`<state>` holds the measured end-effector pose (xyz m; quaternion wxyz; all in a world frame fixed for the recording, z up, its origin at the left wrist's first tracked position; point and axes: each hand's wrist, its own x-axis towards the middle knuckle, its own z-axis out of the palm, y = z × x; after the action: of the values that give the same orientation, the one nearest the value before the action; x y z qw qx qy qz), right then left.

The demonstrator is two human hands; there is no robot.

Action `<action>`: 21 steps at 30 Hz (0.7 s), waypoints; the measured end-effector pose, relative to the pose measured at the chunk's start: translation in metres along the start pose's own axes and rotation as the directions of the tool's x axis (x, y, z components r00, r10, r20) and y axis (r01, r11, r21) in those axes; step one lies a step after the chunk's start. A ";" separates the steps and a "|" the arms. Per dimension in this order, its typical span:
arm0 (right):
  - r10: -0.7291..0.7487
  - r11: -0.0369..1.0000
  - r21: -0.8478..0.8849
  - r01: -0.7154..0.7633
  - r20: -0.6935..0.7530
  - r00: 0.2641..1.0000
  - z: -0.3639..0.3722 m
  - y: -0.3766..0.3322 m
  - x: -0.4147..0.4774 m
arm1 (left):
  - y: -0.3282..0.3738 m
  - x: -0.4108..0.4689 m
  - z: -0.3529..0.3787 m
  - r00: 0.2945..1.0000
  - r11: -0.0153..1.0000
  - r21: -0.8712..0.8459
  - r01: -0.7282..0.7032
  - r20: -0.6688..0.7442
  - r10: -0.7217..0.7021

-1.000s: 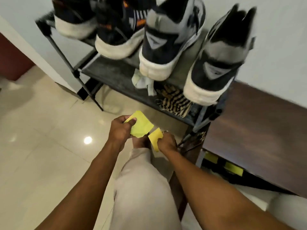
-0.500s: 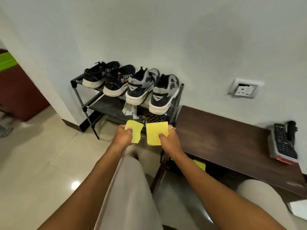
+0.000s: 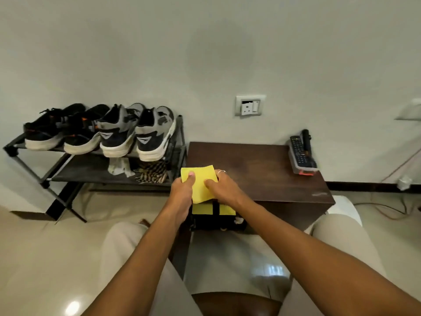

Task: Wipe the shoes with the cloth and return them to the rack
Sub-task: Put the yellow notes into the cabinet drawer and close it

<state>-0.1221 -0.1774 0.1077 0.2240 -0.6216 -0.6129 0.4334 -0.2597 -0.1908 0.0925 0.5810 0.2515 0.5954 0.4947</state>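
1. trouble could start with the black metal-framed two-tier shoe rack (image 3: pixel 86 169), beside the dark brown wooden low table (image 3: pixel 262 169): its light frame may rock if a shoe is yanked off.
2. black sneakers with orange trim (image 3: pixel 47 133) and grey-and-black sneakers with white soles (image 3: pixel 118 133) sit packed heel-out on the top shelf, touching; lifting one could drag its neighbour off the edge.
3. folded yellow cloth (image 3: pixel 202 181) is held at the table's near corner, well apart from the shoes; a loose fold could slip open mid-wipe.
4. left hand (image 3: pixel 182 195) and right hand (image 3: pixel 225 190) both pinch the cloth; neither is free to steady a shoe.
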 end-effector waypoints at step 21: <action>0.204 0.920 0.330 -0.212 0.059 0.977 -0.053 0.092 -0.016 | -0.050 -0.020 0.077 0.995 0.936 0.338 0.096 -0.041 -0.087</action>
<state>-0.0248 -0.1928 0.0645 0.2719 -0.6307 -0.4636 0.5598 -0.1694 -0.2040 0.0700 0.5437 0.3137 0.6902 0.3600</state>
